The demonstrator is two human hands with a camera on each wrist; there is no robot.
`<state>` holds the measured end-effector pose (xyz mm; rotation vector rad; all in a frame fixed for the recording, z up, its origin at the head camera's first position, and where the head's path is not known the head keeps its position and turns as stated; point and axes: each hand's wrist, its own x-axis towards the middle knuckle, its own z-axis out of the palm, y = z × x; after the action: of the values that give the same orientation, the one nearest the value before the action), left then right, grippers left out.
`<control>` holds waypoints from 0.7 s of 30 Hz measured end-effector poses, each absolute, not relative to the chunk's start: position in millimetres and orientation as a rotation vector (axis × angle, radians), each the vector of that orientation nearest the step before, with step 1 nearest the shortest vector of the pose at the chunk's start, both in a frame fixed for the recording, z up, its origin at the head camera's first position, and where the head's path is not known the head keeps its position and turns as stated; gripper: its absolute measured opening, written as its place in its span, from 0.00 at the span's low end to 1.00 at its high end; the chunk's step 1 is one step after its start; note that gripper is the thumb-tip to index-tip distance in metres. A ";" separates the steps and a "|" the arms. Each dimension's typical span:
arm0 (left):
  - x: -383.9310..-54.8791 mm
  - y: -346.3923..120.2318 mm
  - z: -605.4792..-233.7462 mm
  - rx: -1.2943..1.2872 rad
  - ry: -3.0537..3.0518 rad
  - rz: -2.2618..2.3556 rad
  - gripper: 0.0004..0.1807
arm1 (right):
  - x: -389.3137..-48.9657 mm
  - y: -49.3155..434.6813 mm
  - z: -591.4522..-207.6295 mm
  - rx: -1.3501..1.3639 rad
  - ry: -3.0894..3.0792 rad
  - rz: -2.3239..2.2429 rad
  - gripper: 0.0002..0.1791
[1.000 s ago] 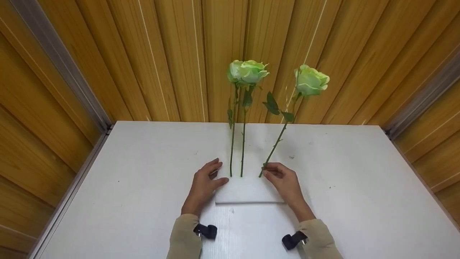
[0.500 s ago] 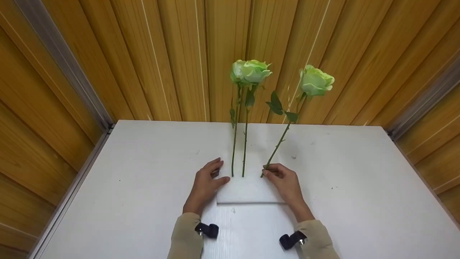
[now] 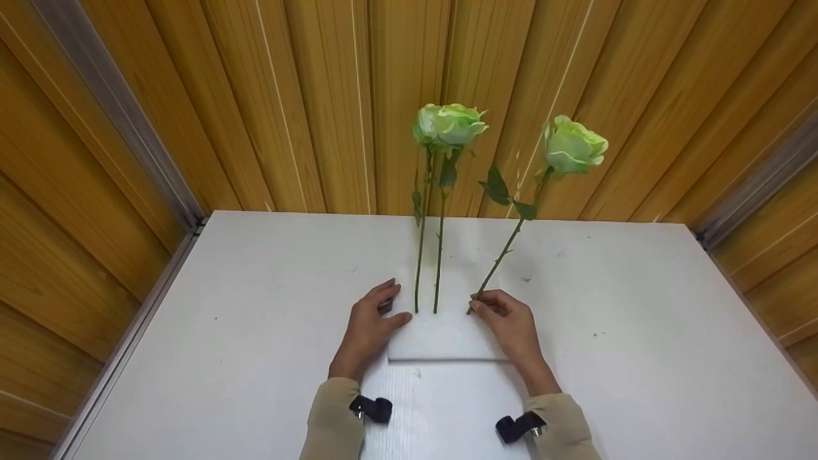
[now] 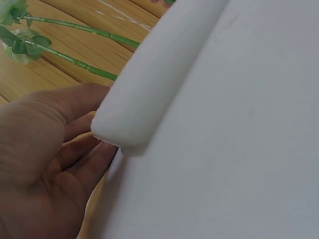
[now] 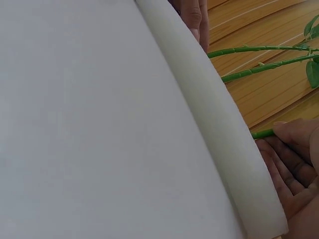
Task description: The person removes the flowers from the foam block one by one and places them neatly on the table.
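Note:
My left hand (image 3: 370, 322) rests at the left edge of a white foam block (image 3: 441, 338), thumb over its top and the other fingers along its side. In the left wrist view the fingers (image 4: 82, 164) lie against the block's end. Two pale green roses (image 3: 454, 124) stand upright in the foam, left of its middle, their heads overlapping. Farther right, my right hand (image 3: 511, 322) pinches the stem of a third rose (image 3: 575, 147) low down, right at the foam's top. That rose leans to the right. In the right wrist view, thumb and fingers meet at the green stem (image 5: 263, 133).
The foam lies flat on a white table (image 3: 268, 275). Wood-patterned panels (image 3: 307, 108) rise behind the table and on both sides. Each sleeve carries a small black camera mount (image 3: 521, 427) near the wrist.
The third rose's head has tipped slightly farther right while the right hand keeps hold of its stem. The whole scene shifts a little rightward in the head view. The left hand stays at the foam.

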<state>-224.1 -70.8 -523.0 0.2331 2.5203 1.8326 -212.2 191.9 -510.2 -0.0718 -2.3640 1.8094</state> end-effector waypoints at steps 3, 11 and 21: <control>-223.8 -71.6 -522.2 0.245 2.521 1.837 0.33 | -211.7 189.9 -508.9 -0.082 -2.367 1.799 0.08; -221.1 -74.9 -523.5 0.231 2.528 1.830 0.33 | -206.9 188.9 -506.7 -0.013 -2.335 1.802 0.06; -222.2 -82.3 -523.5 0.212 2.534 1.810 0.33 | -207.2 192.4 -495.9 0.079 -2.237 1.929 0.10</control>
<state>-222.2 -82.3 -523.5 0.2122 2.5344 1.8096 -207.2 192.4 -495.9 0.0790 -2.2374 1.9285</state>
